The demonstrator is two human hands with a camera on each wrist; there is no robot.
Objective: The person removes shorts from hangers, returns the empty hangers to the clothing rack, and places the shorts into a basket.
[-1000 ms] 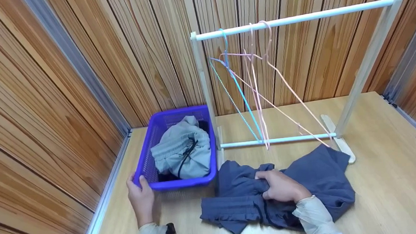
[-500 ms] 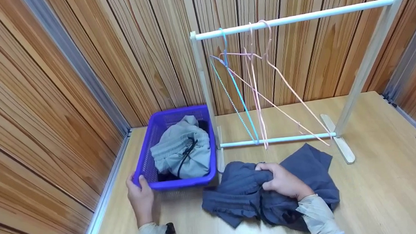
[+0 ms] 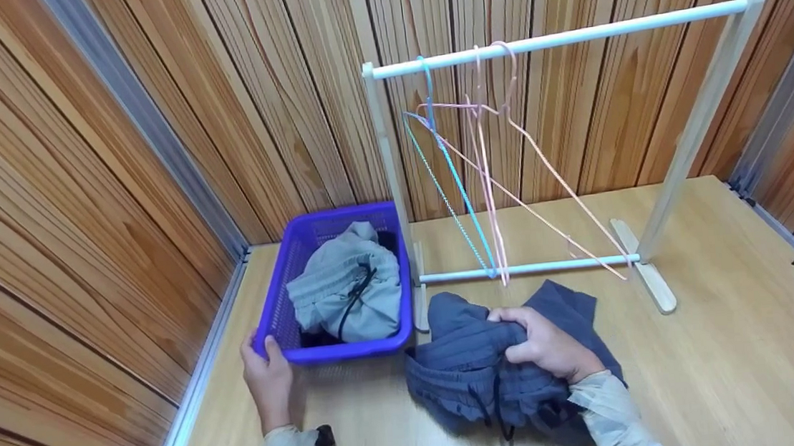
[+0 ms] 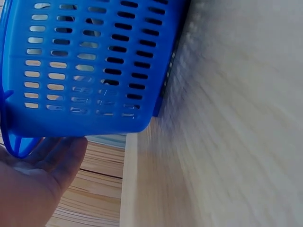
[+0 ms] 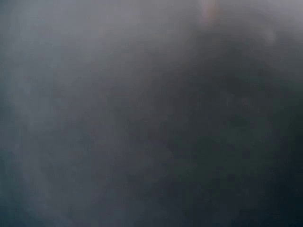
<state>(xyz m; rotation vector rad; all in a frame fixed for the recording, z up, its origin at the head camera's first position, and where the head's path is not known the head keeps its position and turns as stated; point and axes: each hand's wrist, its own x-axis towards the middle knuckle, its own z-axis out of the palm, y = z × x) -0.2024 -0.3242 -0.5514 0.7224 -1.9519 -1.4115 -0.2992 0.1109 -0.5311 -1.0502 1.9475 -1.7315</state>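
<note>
My right hand (image 3: 551,344) grips a bunched part of dark blue-grey drawstring shorts (image 3: 452,362). Their gathered waistband and black cord face the front, and the cloth hides part of my fingers. Close, blurred grey fills the right wrist view. At the front left corner of a purple plastic basket (image 3: 406,323), my left hand (image 3: 269,374) holds the rim, thumb on top. The left wrist view shows my left hand (image 4: 45,172) at the rim beside the slotted basket wall (image 4: 94,120). Inside the basket lies a light grey drawstring garment (image 3: 345,292), with something dark beneath it.
Behind the shorts stands a clothes rack with a white top rail (image 3: 589,34) and a lower bar (image 3: 552,266). A blue hanger (image 3: 461,188) and pink hangers (image 3: 556,169) hang towards its left. Wood-patterned walls (image 3: 114,190) border the wooden table (image 3: 724,352).
My right hand has bunched the shorts together and drawn their spread right side leftwards, and their waistband has tipped up. The left hand stays on the basket rim.
</note>
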